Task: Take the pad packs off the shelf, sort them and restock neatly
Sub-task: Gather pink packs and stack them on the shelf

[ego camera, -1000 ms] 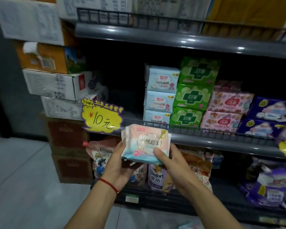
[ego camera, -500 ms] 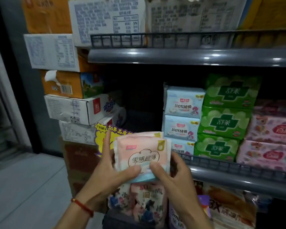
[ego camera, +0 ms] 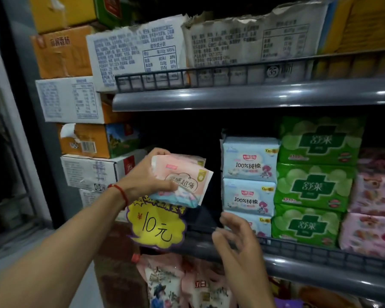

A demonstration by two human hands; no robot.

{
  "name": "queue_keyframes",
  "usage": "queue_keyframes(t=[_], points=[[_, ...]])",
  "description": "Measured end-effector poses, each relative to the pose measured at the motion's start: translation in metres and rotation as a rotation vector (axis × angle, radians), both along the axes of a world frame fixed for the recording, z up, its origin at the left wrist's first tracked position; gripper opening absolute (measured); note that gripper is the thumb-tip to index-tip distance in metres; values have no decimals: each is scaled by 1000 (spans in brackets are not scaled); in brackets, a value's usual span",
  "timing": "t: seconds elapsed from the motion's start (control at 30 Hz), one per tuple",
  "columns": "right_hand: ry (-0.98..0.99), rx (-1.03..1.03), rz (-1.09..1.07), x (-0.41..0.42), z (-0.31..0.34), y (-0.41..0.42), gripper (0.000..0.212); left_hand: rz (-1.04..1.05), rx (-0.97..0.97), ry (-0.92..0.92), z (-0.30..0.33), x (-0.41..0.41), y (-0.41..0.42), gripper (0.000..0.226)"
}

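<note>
My left hand (ego camera: pixel 143 177) grips a small stack of pink pad packs (ego camera: pixel 187 182), tilted, in front of the dark bare left end of the middle shelf (ego camera: pixel 298 254). My right hand (ego camera: pixel 236 237) hovers at the shelf's wire rail with loose fingers, holding nothing, just in front of the lowest light-blue pad pack. To the right stand three stacked light-blue packs (ego camera: pixel 249 178), three stacked green packs (ego camera: pixel 313 185) and pink floral packs (ego camera: pixel 373 210).
A yellow 10-yuan price tag (ego camera: pixel 157 226) hangs from the shelf rail under the held packs. Cardboard boxes (ego camera: pixel 85 138) are stacked to the left. The upper shelf (ego camera: pixel 253 95) carries white cartons. Snack bags (ego camera: pixel 182 285) hang on the shelf below.
My right hand has let go of the pink packs and dropped to the shelf rail. My left hand has raised the packs up toward the shelf's left end. The view has moved closer.
</note>
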State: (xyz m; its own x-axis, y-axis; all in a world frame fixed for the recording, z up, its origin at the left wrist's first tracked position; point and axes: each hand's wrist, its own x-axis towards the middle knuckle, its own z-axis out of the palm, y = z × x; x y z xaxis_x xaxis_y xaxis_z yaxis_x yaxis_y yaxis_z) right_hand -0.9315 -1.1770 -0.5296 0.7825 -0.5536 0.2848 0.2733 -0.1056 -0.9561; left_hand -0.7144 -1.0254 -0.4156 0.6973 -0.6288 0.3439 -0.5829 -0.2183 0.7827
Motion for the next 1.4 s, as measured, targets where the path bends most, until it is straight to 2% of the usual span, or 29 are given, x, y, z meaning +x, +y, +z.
queue_keyframes(t=[0.17, 0.3, 0.37, 0.43, 0.53, 0.57, 0.6, 0.63, 0.67, 0.73, 0.77, 0.8, 0.83, 0.87, 0.97, 1.13, 1.23, 1.33, 1.4], points=[[48, 40, -166, 8, -7, -10, 31, 89, 276, -176, -2, 42, -47, 85], [76, 51, -232, 12, -12, -10, 36, 18, 518, -68, -20, 43, -70, 80], [84, 20, -250, 11, -13, -9, 37, -51, 601, -10, -30, 48, -73, 87], [91, -30, -250, 12, -14, -11, 38, -66, 712, -85, -24, 57, -78, 89], [108, -85, -242, 14, -14, -14, 38, 31, 904, -165, -3, 56, -83, 84], [115, -93, -236, 16, -14, -14, 37, 129, 966, -254, 6, 57, -83, 76], [122, -99, -230, 17, -14, -14, 37, 175, 1044, -443, 15, 59, -84, 59], [128, -102, -223, 19, -14, -13, 36, 118, 1131, -454, 20, 53, -82, 45], [131, -107, -219, 19, -14, -12, 36, 73, 1181, -446, 24, 43, -78, 42], [128, -133, -221, 22, -15, -10, 36, 97, 1223, -412, 23, 30, -89, 57], [132, -141, -217, 23, -16, -9, 35, 160, 1229, -302, 16, 39, -101, 74], [140, -148, -208, 23, -16, -8, 34, 94, 1231, -272, 11, 35, -104, 93], [150, -158, -201, 24, -16, -7, 33, 28, 1266, -328, 8, 34, -109, 110], [156, -171, -197, 24, -16, -6, 33, -19, 1250, -382, 6, 34, -112, 117], [163, -197, -192, 23, -17, -7, 32, -52, 1158, -386, -3, 35, -119, 113], [179, -171, -203, 17, -16, -12, 28, -64, 1110, -389, -17, 40, -120, 131], [184, -180, -178, 12, -13, -12, 27, 49, 1148, -358, -14, 37, -115, 102], [196, -179, -169, 8, -11, -13, 27, -91, 1252, -484, -13, 30, -114, 120], [199, -183, -173, 7, -10, -15, 27, -83, 1215, -474, -16, 32, -117, 127]])
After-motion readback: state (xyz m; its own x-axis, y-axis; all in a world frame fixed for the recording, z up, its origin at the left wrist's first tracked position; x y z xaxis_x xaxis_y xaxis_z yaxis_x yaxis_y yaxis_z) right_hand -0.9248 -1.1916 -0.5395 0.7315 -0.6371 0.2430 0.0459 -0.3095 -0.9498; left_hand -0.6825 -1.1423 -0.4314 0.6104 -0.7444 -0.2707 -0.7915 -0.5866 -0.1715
